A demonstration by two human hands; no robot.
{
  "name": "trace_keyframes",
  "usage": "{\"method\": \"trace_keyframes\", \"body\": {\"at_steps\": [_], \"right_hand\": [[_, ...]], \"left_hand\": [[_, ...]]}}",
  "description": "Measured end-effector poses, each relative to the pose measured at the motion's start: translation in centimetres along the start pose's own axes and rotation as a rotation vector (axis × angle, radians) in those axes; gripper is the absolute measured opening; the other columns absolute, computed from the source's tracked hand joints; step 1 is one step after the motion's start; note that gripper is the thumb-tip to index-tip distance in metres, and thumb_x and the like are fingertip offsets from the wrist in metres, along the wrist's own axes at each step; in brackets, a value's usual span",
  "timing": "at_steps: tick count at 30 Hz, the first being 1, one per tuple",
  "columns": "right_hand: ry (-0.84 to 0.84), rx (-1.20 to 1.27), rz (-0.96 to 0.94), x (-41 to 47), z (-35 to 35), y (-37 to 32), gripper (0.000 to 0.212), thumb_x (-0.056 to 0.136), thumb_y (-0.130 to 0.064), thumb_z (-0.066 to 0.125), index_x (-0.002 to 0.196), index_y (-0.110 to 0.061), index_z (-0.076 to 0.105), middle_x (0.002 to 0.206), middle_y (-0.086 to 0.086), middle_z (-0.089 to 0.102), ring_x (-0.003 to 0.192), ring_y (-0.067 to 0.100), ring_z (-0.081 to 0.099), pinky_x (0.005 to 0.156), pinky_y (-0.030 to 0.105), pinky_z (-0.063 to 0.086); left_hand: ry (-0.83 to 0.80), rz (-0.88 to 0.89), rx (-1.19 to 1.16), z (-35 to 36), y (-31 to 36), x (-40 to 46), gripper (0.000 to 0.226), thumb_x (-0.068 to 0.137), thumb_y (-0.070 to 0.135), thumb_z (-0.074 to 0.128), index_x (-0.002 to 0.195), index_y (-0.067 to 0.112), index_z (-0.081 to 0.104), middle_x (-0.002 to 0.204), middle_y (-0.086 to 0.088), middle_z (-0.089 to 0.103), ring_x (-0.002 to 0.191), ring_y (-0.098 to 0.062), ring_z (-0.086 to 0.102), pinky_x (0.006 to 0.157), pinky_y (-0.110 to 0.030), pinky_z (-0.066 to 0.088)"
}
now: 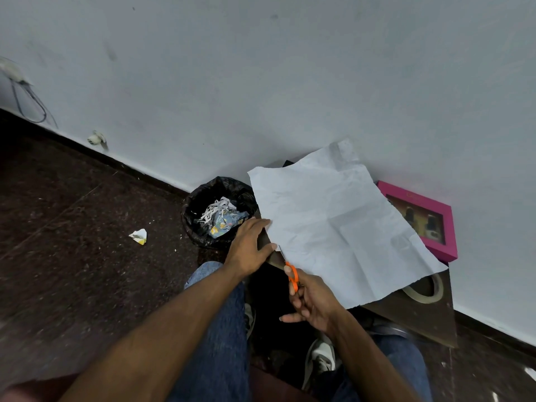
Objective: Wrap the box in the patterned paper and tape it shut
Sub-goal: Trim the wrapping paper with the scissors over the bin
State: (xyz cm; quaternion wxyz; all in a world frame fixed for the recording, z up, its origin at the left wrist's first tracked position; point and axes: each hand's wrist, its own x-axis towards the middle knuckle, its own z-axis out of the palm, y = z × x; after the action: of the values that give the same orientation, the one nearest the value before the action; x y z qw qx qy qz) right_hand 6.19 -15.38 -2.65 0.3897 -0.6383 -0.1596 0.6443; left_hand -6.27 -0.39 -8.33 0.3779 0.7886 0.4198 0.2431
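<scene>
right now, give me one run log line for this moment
step: cutting paper | left hand: presses paper edge | right hand: grips orange scissors at edge | box: unwrapped | tape: unused

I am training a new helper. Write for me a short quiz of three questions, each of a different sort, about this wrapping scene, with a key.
1. True or false: the right hand holds the orange-handled scissors.
2. Where is the tape roll? A) in the bin B) on the table, partly under the paper C) on the floor
3. Fill in: the left hand rests at the paper's ____ edge.

Key:
1. True.
2. B; the paper sheet lies white side up beside the pink box.
3. Left, near the black-lined bin.
</scene>
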Motion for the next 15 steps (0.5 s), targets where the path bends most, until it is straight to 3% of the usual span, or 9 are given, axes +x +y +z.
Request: {"method": "trace_keyframes", "body": {"at_steps": [10,15], "right_hand": [[0.028,0.014,0.012,0.15,0.05,-0.45,0.052,0.071,-0.058,0.069,0.062,-0.009,0.054,0.05,0.009,0.038,0.03,0.013,0.026,0.068,0.049,0.06],[0.038,0.035,0.024,-0.03,0.42,-0.82,0.054,0.064,-0.061,0.069,0.062,-0.009,0.054,0.05,0.007,0.037,0.033,0.012,0.025,0.069,0.049,0.06]], "left_hand": [[0.011,-0.01,-0.004,0.09,0.0,0.02,0.062,0.086,0.024,0.073,0.141,0.013,0.048,0.146,-0.008,0.043,0.141,-0.026,0.029,0.109,-0.024,0.02],[0.013,-0.013,-0.005,0.13,-0.07,0.09,0.062,0.087,0.024,0.074,0.142,0.014,0.047,0.147,-0.007,0.042,0.141,-0.025,0.028,0.115,-0.033,0.023]]}}
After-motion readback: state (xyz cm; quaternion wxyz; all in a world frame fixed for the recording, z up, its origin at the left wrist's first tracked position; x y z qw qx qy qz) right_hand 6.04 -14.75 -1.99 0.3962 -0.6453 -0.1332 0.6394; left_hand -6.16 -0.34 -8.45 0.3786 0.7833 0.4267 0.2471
